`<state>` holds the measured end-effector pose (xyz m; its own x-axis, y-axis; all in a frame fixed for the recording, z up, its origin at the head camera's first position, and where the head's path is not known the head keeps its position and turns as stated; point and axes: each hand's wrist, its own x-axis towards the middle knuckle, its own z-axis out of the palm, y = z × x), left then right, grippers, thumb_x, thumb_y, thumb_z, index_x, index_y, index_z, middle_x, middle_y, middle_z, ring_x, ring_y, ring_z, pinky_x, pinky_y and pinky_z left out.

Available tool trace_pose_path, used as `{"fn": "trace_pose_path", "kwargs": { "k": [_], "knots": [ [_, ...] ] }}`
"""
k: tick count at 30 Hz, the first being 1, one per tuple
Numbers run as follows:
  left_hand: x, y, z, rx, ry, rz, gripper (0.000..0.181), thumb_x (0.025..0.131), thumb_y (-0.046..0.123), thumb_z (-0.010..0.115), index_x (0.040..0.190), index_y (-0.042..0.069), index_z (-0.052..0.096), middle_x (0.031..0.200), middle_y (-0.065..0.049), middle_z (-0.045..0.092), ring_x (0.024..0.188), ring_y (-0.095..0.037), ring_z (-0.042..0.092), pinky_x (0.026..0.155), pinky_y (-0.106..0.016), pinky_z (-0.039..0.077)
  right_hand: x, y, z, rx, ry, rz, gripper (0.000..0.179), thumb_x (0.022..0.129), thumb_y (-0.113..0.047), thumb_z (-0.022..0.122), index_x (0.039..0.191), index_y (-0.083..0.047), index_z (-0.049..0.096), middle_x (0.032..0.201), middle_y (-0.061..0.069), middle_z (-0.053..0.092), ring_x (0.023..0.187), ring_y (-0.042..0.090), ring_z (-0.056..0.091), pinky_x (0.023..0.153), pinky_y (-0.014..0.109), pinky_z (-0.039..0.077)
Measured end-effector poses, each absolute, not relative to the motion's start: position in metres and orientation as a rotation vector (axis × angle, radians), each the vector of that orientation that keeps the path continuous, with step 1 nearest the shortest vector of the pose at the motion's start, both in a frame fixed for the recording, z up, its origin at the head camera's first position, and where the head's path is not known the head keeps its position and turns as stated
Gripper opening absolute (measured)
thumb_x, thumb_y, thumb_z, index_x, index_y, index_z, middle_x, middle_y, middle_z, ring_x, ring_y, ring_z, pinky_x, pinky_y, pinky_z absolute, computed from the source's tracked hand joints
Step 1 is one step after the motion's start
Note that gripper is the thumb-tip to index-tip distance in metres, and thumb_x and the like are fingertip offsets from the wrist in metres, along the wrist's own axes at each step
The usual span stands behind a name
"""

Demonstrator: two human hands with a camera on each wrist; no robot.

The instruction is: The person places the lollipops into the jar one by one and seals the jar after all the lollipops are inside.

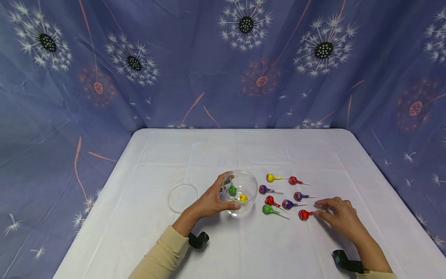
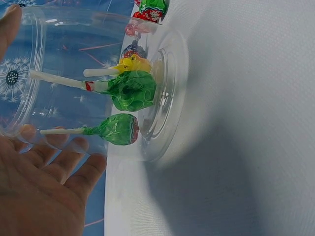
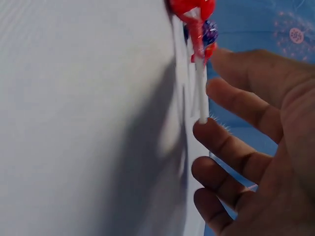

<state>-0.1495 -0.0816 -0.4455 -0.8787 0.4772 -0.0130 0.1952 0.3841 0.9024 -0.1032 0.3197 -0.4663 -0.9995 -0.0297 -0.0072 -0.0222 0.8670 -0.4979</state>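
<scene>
My left hand (image 1: 212,199) holds a clear plastic cup (image 1: 249,209) from its left side, thumb at the front and fingers behind. Inside the cup stand a yellow lollipop (image 1: 243,197) and two green ones, one a green lollipop (image 2: 118,129) with its stick up near the wall. Over on the right, my right hand (image 1: 339,217) hovers low at the stick of a red lollipop (image 1: 304,215), thumb and index fingertips parted around the stick's end. The right wrist view shows that white stick (image 3: 201,93) right at the fingertips, the other fingers loosely bent.
Between the hands lie several more wrapped lollipops: a yellow lollipop (image 1: 270,178), a green lollipop (image 1: 267,209), red ones and purple ones such as a purple lollipop (image 1: 287,204). A clear round lid (image 1: 169,199) rests left of the cup on the white-covered table (image 1: 216,151).
</scene>
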Motion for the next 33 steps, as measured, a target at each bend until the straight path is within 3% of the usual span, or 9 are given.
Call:
{"fn": "trace_pose_path", "kwargs": {
  "k": [10,20,28,33],
  "knots": [
    [-0.149,-0.081,-0.445,0.569,2.388,1.471,0.098,0.071,0.042,0.081,0.147,0.033,0.020,0.149,0.005,0.035,0.139,-0.019,0.033,0.114,-0.045,0.029,-0.101,0.325,-0.475,-0.083,3.025,-0.814,0.025,0.081,-0.021,0.073,0.103,-0.011,0.071,0.100,0.013,0.061,0.093,0.026,0.040,0.071,0.034,0.028],
    [-0.150,-0.082,-0.445,0.586,2.382,1.477,0.099,0.071,0.041,0.081,0.148,0.027,0.020,0.150,0.002,0.034,0.140,-0.021,0.032,0.114,-0.046,0.028,-0.099,0.324,-0.481,-0.163,3.134,-0.827,0.015,0.076,-0.009,0.074,0.090,-0.015,0.073,0.091,0.009,0.057,0.089,0.024,0.038,0.070,0.033,0.023],
    [-0.149,-0.081,-0.444,0.571,2.374,1.479,0.096,0.071,0.041,0.081,0.145,0.038,0.020,0.150,0.005,0.034,0.141,-0.019,0.031,0.115,-0.044,0.028,-0.099,0.322,-0.481,-0.165,3.148,-0.809,0.013,0.075,-0.008,0.075,0.085,-0.016,0.073,0.089,0.008,0.057,0.086,0.022,0.036,0.068,0.032,0.020],
    [-0.150,-0.081,-0.445,0.575,2.375,1.480,0.096,0.071,0.042,0.081,0.146,0.036,0.020,0.150,0.005,0.034,0.141,-0.019,0.031,0.115,-0.045,0.028,-0.098,0.323,-0.479,-0.168,3.137,-0.800,0.012,0.076,-0.012,0.077,0.086,-0.018,0.074,0.090,0.006,0.058,0.086,0.021,0.037,0.067,0.030,0.022]
  ]
}}
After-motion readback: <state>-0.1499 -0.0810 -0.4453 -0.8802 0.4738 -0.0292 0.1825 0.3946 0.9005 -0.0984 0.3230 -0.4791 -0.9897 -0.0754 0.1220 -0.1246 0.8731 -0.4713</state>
